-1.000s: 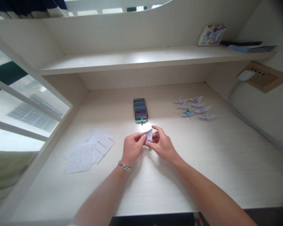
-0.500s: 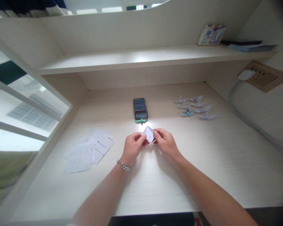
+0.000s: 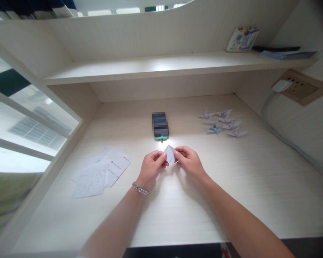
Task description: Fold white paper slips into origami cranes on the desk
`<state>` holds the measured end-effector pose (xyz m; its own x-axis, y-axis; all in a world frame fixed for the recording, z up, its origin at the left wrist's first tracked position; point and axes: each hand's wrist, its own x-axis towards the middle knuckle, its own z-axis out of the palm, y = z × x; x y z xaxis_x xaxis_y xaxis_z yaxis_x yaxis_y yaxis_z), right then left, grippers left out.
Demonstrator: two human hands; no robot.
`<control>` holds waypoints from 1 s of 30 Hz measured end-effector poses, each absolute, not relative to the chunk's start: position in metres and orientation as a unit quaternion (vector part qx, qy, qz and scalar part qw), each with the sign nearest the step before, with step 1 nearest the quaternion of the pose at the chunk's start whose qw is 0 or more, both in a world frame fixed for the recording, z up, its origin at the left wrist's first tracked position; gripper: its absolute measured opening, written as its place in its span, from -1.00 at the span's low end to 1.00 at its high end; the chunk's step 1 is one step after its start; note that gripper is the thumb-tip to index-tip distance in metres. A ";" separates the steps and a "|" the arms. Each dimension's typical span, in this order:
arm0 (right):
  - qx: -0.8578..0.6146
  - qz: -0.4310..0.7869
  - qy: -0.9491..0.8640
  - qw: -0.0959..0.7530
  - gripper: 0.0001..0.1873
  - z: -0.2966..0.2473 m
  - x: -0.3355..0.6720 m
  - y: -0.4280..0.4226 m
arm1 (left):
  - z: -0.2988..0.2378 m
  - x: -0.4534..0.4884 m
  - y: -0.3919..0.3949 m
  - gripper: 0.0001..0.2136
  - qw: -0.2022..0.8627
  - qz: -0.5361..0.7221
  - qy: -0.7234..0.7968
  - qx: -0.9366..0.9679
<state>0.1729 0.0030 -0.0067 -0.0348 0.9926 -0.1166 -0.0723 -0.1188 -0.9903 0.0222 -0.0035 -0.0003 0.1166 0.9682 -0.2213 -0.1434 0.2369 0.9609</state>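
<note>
Both of my hands pinch one small folded white paper piece (image 3: 169, 154) just above the pale wooden desk (image 3: 231, 186). My left hand (image 3: 151, 168), with a metal bracelet at the wrist, grips its left edge between thumb and fingers. My right hand (image 3: 190, 162) grips its right edge with curled fingers. A phone (image 3: 160, 125) lies flat on the desk right behind the paper.
Several loose printed paper sheets (image 3: 101, 171) lie at the left of the desk. Several folded paper cranes (image 3: 223, 122) sit at the back right. A shelf (image 3: 161, 66) above carries a small card (image 3: 242, 38). A wall socket (image 3: 298, 87) with a plugged cable is on the right.
The paper piece turned between my fingers and shows a pointed, folded face. Both hands shifted slightly away from me; nothing else moved.
</note>
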 end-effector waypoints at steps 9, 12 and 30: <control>-0.576 0.344 -0.564 0.482 -0.81 -0.001 0.172 -0.004 | 0.000 0.024 -0.007 -0.72 0.610 0.430 0.484 0.457; -0.571 0.327 -0.580 0.480 -0.82 0.000 0.172 -0.006 | 0.002 0.025 -0.007 -0.72 0.621 0.433 0.477 0.446; -0.573 0.283 -0.593 0.489 -0.81 0.001 0.169 -0.008 | 0.004 0.025 -0.008 -0.73 0.618 0.453 0.469 0.438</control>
